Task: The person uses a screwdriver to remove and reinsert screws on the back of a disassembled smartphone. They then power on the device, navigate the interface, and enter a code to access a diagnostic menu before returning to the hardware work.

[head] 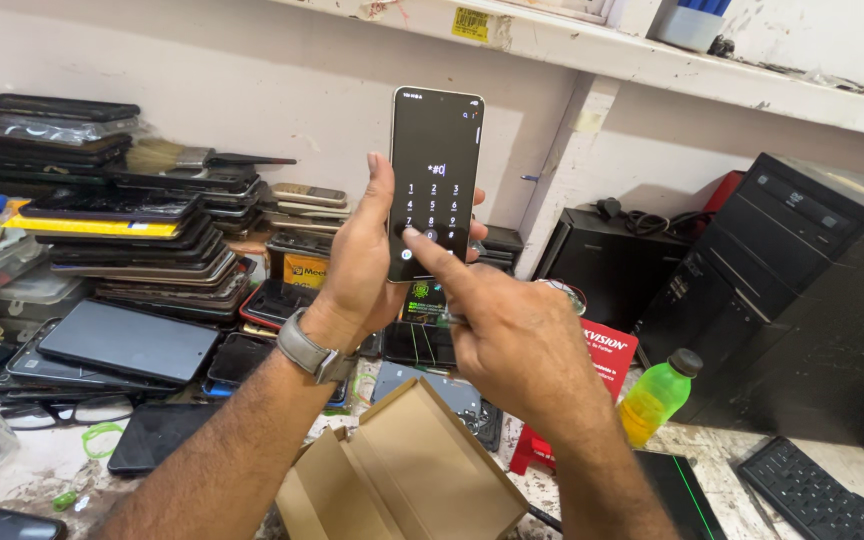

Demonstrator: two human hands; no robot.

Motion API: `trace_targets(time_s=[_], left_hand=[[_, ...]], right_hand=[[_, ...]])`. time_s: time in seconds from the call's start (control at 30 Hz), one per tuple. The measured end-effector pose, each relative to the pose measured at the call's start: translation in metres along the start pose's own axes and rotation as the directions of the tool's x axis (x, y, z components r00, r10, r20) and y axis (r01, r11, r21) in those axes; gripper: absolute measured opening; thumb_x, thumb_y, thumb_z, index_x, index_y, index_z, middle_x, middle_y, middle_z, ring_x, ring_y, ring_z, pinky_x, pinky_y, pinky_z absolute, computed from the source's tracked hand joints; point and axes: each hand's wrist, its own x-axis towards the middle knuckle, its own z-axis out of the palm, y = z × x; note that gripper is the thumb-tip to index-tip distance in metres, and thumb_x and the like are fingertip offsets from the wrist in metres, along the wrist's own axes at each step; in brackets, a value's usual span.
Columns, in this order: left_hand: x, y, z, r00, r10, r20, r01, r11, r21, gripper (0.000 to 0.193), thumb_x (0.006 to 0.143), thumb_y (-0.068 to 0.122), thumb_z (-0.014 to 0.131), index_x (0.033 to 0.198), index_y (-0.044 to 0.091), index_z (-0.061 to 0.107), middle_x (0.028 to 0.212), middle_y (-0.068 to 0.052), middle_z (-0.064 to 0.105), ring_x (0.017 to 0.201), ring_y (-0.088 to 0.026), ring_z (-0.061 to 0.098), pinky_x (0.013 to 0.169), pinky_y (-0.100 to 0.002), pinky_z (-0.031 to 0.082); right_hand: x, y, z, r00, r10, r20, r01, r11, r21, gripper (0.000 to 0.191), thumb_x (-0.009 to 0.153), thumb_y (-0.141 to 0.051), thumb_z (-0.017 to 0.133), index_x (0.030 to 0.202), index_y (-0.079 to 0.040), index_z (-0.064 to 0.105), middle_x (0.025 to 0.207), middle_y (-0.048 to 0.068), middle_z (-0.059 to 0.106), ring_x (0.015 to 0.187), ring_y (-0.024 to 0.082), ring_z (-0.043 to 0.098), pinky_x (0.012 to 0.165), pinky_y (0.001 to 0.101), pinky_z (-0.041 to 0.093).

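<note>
Two hands meet at a dark smartphone (436,180) raised upright above the workbench (42,465). Gripping its lower half is the left hand (360,262), fingers wrapped around the edges; the right hand (512,335) presses its extended forefinger on the lit keypad, other fingers curled. Below the wrists, at the bench's near edge, sits an open brown cardboard box (407,478). Beside it lie a red carton (607,352) with white lettering and a yellow-green bottle (658,397). A yellow label (470,23) marks the shelf edge overhead.

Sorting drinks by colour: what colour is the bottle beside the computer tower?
Yellow-green bottle with a dark cap, seen in the head view.
</note>
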Motion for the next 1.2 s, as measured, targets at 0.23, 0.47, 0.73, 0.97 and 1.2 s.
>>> trace_targets(time_s=[0.23, 0.47, 0.73, 0.97, 1.2], left_hand=[[0.001, 0.002, -0.003, 1.000, 0.006, -0.012, -0.007, 0.999, -0.050, 0.069, 0.109, 0.056, 0.022, 0.140, 0.002, 0.054, 0.119, -0.020, 0.069, 0.097, -0.026, 0.073, 0.087, -0.042, 0.064], [0.002, -0.001, -0.005, 1.000, 0.012, -0.008, -0.012, 0.998, -0.056, 0.070, 0.110, 0.056, 0.023, 0.139, 0.001, 0.055, 0.119, -0.020, 0.069, 0.098, -0.026, 0.073, 0.089, -0.041, 0.064], [0.004, -0.004, -0.007, 1.000, -0.001, -0.027, -0.001, 0.999, -0.045, 0.069, 0.110, 0.055, 0.023, 0.137, 0.000, 0.056, 0.119, -0.020, 0.070, 0.097, -0.023, 0.073, 0.083, -0.040, 0.064], [0.004, -0.004, -0.007, 0.999, -0.032, -0.027, 0.032, 0.999, -0.035, 0.072, 0.109, 0.055, 0.022, 0.141, -0.001, 0.053, 0.122, -0.021, 0.069, 0.099, -0.026, 0.073, 0.084, -0.042, 0.063], [0.004, -0.003, -0.008, 1.000, -0.028, -0.005, 0.028, 0.999, -0.029, 0.072, 0.109, 0.056, 0.022, 0.143, 0.000, 0.052, 0.123, -0.022, 0.068, 0.100, -0.027, 0.072, 0.086, -0.044, 0.062]], right_hand=[[-0.002, 0.008, -0.007, 0.995, -0.012, -0.099, 0.012, 1.000, -0.005, 0.059, 0.085, -0.005, 0.060, 0.142, -0.023, 0.061, 0.092, 0.011, 0.075, 0.071, 0.028, 0.072, 0.064, 0.0424, 0.057], [-0.006, 0.010, -0.016, 0.990, -0.020, -0.141, 0.024, 0.999, 0.027, 0.062, 0.079, -0.001, 0.061, 0.138, -0.020, 0.065, 0.097, 0.012, 0.076, 0.076, 0.029, 0.073, 0.068, 0.0422, 0.058], [-0.009, 0.013, -0.032, 0.983, 0.131, -0.128, -0.118, 0.988, 0.104, 0.066, 0.075, 0.002, 0.060, 0.134, -0.025, 0.067, 0.096, 0.009, 0.078, 0.079, 0.024, 0.077, 0.069, 0.0382, 0.060], [-0.009, 0.014, -0.036, 0.985, 0.120, -0.126, -0.109, 0.990, 0.091, 0.059, 0.079, -0.001, 0.063, 0.132, -0.026, 0.067, 0.097, 0.009, 0.078, 0.077, 0.024, 0.076, 0.066, 0.0380, 0.060], [-0.008, 0.015, -0.037, 0.980, 0.178, -0.083, -0.171, 0.981, 0.088, 0.062, 0.077, -0.001, 0.063, 0.132, -0.029, 0.068, 0.094, 0.007, 0.078, 0.074, 0.022, 0.076, 0.065, 0.0369, 0.060]])
